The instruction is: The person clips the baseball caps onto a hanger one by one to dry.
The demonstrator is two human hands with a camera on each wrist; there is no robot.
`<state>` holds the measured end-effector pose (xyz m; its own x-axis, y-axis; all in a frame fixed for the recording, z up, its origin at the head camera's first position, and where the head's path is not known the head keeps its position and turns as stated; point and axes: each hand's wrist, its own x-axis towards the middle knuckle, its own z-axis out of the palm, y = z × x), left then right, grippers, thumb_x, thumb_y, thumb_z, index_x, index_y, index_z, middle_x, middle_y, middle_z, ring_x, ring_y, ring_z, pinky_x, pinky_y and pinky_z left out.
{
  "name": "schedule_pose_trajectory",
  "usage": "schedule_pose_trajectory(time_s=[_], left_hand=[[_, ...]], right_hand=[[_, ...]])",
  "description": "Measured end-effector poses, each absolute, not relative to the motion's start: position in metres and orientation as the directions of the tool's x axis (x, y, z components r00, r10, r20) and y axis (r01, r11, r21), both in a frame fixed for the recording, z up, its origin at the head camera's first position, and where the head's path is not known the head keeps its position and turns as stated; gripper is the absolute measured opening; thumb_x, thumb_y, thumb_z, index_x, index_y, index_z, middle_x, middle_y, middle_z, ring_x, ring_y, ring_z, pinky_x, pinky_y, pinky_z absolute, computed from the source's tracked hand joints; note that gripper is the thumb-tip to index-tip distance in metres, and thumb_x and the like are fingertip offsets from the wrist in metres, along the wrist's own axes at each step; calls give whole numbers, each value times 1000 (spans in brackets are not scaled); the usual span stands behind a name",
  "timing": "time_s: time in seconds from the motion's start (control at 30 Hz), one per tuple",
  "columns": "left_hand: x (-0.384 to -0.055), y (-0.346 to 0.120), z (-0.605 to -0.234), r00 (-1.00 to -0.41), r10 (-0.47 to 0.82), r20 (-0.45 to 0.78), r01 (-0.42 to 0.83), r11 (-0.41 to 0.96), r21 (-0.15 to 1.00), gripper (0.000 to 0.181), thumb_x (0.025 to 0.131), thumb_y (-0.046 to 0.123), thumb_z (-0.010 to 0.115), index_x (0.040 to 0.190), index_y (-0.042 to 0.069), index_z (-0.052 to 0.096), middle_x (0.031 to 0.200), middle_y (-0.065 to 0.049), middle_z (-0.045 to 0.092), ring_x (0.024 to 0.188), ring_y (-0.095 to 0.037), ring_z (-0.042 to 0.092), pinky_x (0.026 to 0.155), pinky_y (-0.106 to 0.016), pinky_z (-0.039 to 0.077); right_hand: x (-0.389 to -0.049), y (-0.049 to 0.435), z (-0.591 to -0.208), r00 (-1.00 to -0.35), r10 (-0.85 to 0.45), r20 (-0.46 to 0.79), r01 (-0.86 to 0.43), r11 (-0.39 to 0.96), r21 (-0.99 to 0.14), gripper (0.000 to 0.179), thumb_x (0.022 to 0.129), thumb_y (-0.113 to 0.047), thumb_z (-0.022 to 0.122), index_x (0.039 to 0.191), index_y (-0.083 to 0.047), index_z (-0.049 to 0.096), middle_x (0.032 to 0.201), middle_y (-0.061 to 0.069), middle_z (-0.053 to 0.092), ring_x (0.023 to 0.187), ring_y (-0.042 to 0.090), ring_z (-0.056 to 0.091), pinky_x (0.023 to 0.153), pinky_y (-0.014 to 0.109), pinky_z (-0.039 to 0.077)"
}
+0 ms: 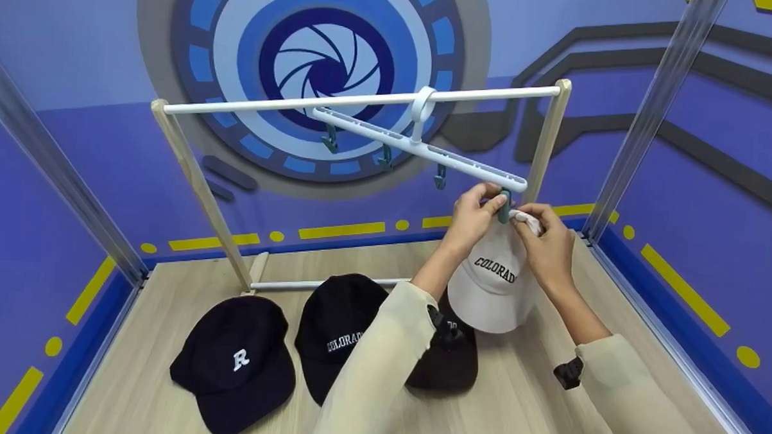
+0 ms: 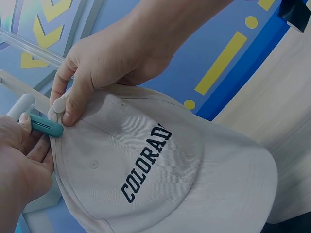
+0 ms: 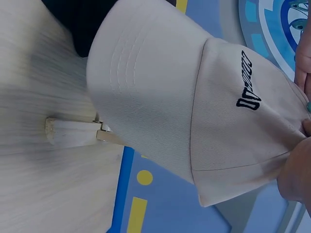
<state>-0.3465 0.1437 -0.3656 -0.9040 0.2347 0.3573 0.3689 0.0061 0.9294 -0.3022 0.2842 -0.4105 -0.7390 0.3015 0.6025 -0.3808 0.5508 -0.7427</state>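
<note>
A pale cap (image 1: 486,281) with dark COLORADO lettering hangs brim down below the right end of a white clip hanger (image 1: 420,147). My left hand (image 1: 472,220) pinches the green clip (image 1: 504,207) at that end, thumb on its front. With thumb and fingers, my right hand (image 1: 546,238) grips the cap's back edge just right of the clip. In the left wrist view the clip (image 2: 47,126) meets the cap's edge (image 2: 57,141) beside the right hand (image 2: 112,58). Whether its jaws have closed over the fabric cannot be told. The right wrist view shows mostly the cap's brim (image 3: 146,87).
The hanger hooks over a white rail (image 1: 248,106) on a wooden-legged rack (image 1: 198,185). More green clips (image 1: 385,156) dangle from it. On the wooden table (image 1: 157,337) lie a black R cap (image 1: 239,366), a black COLORADO cap (image 1: 341,318) and a dark brown cap (image 1: 448,367), partly behind the left sleeve.
</note>
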Motion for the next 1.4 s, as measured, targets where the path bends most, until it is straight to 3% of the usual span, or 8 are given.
schedule_pose_trajectory(time_s=[0.23,0.6,1.03,1.4], left_hand=[[-346,143,-368,-904,237,355,356,-40,934,15,100,10,64,110,1,70,104,-9,75,96,-9,68,82,-20,53],[-345,142,-367,-895,262,361,375,2,927,24,101,12,63,122,0,68,115,-11,72,104,-12,66,87,-20,52],[-342,138,-372,-893,277,355,343,-91,935,31,102,14,62,129,-2,65,124,-13,69,112,-17,65,94,-23,50],[-334,123,-374,-845,332,420,403,-121,907,29,102,11,62,129,0,65,127,-13,67,116,-13,64,98,-22,49]], right_hand=[[-302,283,-412,-746,296,596,-374,555,-743,20,94,-9,73,113,-6,68,109,6,74,100,16,67,78,15,48],[-301,283,-410,-741,296,603,-375,562,-737,20,94,-9,73,114,-6,68,110,7,74,102,15,66,81,16,47],[-301,287,-409,-709,241,663,-415,618,-668,21,92,-8,76,112,-5,70,105,8,75,94,13,65,77,13,44],[-299,294,-406,-708,203,676,-422,647,-635,19,92,-8,76,109,-6,70,104,8,75,94,13,64,79,13,43]])
